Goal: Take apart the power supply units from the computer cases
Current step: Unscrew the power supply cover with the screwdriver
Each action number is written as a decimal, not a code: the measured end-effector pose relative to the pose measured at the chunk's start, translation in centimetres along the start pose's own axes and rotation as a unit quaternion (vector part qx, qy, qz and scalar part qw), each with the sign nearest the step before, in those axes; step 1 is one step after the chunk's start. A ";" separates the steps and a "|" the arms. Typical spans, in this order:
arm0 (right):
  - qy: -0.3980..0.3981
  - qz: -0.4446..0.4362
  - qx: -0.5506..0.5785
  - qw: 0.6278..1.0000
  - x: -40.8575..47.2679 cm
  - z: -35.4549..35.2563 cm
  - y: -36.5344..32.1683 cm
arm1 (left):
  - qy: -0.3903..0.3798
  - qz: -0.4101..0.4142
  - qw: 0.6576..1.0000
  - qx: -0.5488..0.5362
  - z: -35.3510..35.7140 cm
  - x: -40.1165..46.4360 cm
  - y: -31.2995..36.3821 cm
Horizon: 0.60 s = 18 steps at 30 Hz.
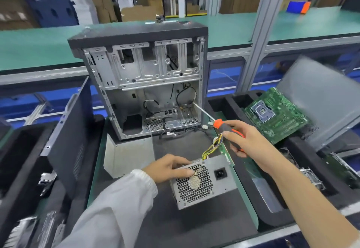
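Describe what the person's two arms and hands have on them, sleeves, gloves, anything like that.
Both hands are bare, with no gloves. The left hand comes out of a long white sleeve with a gathered cuff at the wrist. The right hand has no sleeve in view: the forearm is uncovered down to the frame edge. No rings, watch or markings show on either.

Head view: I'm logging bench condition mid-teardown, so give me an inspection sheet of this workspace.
Surface: dark mat on a green bench.
Job's things: PSU out of the case, lying on the mat; open case upright behind it.
Clutter: motherboard on a foam tray at right; side panel leaning at left; metal plate on the mat.
Grippers: left hand rests on the PSU; right hand grips a screwdriver, its tip in the case.
Cables: yellow bundle from the PSU; black leads inside the case.
Surroundings: cardboard boxes, blurred.
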State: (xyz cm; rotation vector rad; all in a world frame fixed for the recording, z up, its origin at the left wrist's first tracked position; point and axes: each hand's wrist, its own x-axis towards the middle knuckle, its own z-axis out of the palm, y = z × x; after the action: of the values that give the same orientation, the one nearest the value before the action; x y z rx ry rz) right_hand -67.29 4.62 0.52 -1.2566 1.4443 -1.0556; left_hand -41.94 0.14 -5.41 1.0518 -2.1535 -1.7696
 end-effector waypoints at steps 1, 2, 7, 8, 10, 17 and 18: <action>0.011 -0.013 -0.022 1.000 0.1 0.2 -0.3 | 0.054 0.004 0.998 -0.017 0.2 0.1 -0.3; 0.022 -0.025 -0.033 0.999 0.3 0.5 -0.6 | 0.120 0.012 0.992 -0.026 0.3 0.1 -0.6; 0.055 -0.095 -0.009 0.994 0.7 1.5 -1.7 | 0.303 0.036 0.948 -0.094 1.2 0.0 -2.4; 0.058 -0.106 0.002 0.993 0.7 1.6 -2.0 | 0.320 0.038 0.939 -0.123 1.6 0.0 -2.8; 0.059 -0.123 0.029 0.990 1.0 1.8 -2.7 | 0.350 0.050 0.913 -0.204 2.3 0.0 -3.4; 0.076 -0.242 -0.003 0.967 2.0 3.8 -5.6 | 0.380 0.081 0.868 -0.309 3.4 -0.2 -3.8; 0.082 -0.258 -0.035 0.962 2.2 4.3 -6.0 | 0.381 0.081 0.865 -0.315 3.4 -0.2 -3.8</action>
State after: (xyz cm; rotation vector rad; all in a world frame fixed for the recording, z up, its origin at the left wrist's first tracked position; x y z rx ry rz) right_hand -62.01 1.66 5.20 -1.6826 1.3107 -1.4922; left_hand -42.04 2.82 -9.75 1.0778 -1.0498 -1.4450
